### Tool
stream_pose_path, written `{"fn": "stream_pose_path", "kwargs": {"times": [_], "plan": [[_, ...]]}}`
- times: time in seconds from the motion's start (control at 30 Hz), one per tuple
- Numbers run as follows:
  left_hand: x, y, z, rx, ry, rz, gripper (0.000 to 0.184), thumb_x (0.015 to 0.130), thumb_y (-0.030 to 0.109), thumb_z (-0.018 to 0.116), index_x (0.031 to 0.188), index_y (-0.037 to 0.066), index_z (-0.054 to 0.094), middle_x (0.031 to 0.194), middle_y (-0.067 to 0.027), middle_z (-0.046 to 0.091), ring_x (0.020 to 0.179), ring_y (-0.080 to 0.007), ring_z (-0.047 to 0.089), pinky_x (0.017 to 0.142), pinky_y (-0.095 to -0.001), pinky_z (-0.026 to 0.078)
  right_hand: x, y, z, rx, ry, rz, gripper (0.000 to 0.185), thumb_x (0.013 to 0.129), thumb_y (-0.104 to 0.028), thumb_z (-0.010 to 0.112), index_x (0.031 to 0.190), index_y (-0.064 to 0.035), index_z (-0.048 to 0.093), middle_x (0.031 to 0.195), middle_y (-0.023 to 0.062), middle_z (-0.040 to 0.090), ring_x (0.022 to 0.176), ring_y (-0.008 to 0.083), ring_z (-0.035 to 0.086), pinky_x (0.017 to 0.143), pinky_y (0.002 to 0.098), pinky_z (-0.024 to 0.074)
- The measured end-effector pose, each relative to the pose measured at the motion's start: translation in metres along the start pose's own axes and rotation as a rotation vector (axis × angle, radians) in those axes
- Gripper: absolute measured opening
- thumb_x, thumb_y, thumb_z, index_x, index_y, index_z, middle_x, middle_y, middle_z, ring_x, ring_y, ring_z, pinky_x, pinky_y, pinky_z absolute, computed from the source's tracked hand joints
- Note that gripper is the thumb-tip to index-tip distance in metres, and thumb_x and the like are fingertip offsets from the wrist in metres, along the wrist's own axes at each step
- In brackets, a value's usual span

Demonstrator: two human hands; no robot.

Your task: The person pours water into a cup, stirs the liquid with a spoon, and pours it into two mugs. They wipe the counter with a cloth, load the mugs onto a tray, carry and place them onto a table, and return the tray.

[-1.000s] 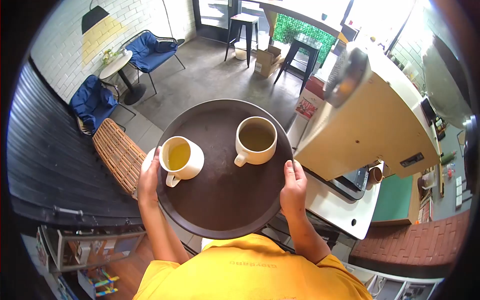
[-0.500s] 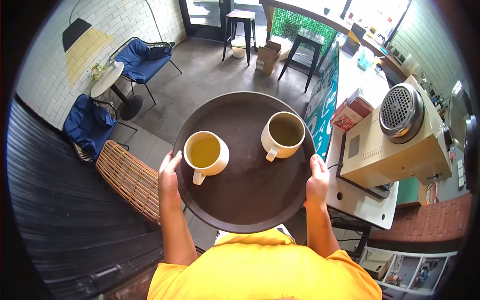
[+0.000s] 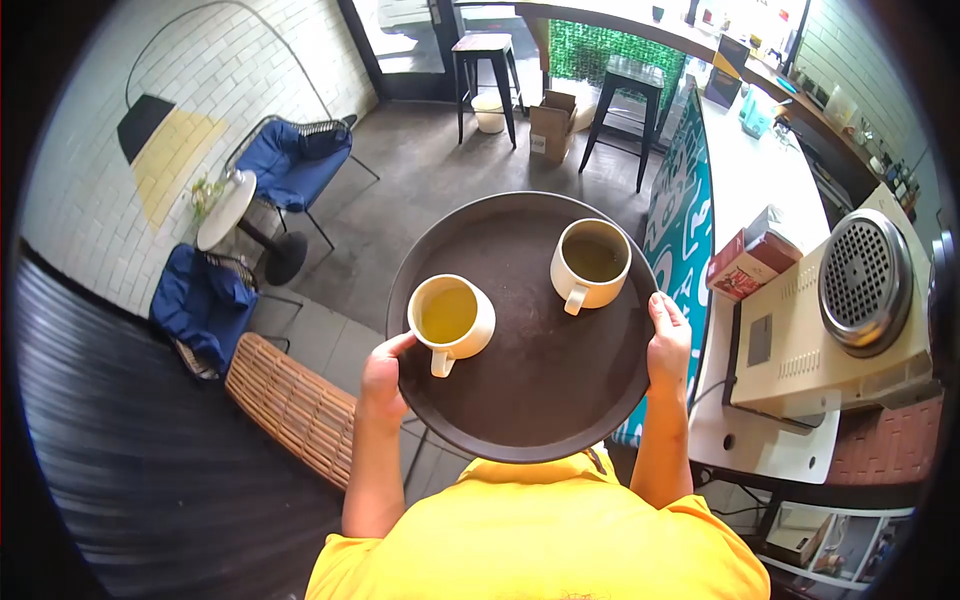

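A round dark brown serving tray (image 3: 520, 390) is held out before my yellow shirt, gripped at both sides. My left hand (image 3: 385, 375) is closed on its left rim, and my right hand (image 3: 668, 340) is closed on the right rim; the fingers beneath are hidden. Two cream mugs stand upright on the tray. The left mug (image 3: 475, 325) holds a yellow-green liquid and sits near my left hand. Farther back, the right mug (image 3: 590, 290) contains a darker, olive-looking liquid. Both mug handles point toward me.
On the right runs a white counter (image 3: 760, 150) bearing a beige machine (image 3: 790, 340) and a red box (image 3: 745, 265). Blue-cushioned chairs (image 3: 300, 165), a small round table (image 3: 228, 210) and a rattan bench (image 3: 290, 400) line the left. Black stools (image 3: 625, 110) and a cardboard box (image 3: 552, 125) are ahead.
The tray, mugs and both hands have shifted right in the view. The room has moved too: chairs and bench appear farther right and the machine is nearer the right edge. The grip is unchanged.
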State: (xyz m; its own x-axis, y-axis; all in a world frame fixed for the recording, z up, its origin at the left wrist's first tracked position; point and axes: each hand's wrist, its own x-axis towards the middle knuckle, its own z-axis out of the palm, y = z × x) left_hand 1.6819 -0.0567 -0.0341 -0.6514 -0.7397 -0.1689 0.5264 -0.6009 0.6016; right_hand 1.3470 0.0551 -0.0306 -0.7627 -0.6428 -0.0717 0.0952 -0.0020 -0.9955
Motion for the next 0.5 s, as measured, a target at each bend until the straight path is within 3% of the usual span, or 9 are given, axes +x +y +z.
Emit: {"fn": "stream_pose_path", "kwargs": {"times": [0.03, 0.17, 0.23, 0.5], "plan": [[0.022, 0.005, 0.005, 0.126, 0.216, -0.067, 0.038, 0.097, 0.013, 0.036, 0.124, -0.009, 0.05, 0.121, -0.0194, 0.059, 0.106, -0.0293, 0.061, 0.094, -0.0413, 0.05, 0.019, 0.008, 0.005, 0.015, -0.003, -0.002, 0.038, 0.096, -0.022, 0.055, 0.12, 0.0078, 0.057, 0.114, 0.0109, 0.063, 0.109, 0.0163, 0.055, 0.1, 0.0266, 0.0378], [0.107, 0.02, -0.003, 0.058, 0.209, -0.112, 0.04, 0.1, 0.019, 0.032, 0.126, -0.005, 0.05, 0.122, -0.016, 0.059, 0.11, -0.0274, 0.059, 0.096, -0.0399, 0.048, 0.088, -0.004, 0.039, -0.052, 0.023, -0.009, 0.037, 0.096, -0.022, 0.055, 0.119, 0.0069, 0.058, 0.111, 0.0106, 0.064, 0.107, 0.0162, 0.056, 0.097, 0.0258, 0.0389], [0.149, 0.032, 0.001, 0.111, 0.327, -0.127, 0.042, 0.102, 0.023, 0.028, 0.128, -0.002, 0.05, 0.123, -0.0131, 0.06, 0.112, -0.026, 0.058, 0.098, -0.0386, 0.047, 0.135, -0.001, 0.052, -0.037, 0.0, -0.034, 0.036, 0.097, -0.021, 0.054, 0.118, 0.0069, 0.058, 0.11, 0.0103, 0.064, 0.106, 0.016, 0.056, 0.096, 0.0258, 0.039], [0.302, 0.069, -0.001, -0.06, 0.214, -0.106, 0.043, 0.102, 0.024, 0.025, 0.131, 0.0, 0.046, 0.125, -0.013, 0.057, 0.114, -0.0266, 0.056, 0.098, -0.0398, 0.046, 0.288, -0.028, 0.109, -0.093, -0.104, -0.048, 0.031, 0.098, -0.019, 0.05, 0.114, 0.0062, 0.057, 0.1, 0.0047, 0.062, 0.096, 0.0109, 0.053, 0.088, 0.0238, 0.0407]]}}
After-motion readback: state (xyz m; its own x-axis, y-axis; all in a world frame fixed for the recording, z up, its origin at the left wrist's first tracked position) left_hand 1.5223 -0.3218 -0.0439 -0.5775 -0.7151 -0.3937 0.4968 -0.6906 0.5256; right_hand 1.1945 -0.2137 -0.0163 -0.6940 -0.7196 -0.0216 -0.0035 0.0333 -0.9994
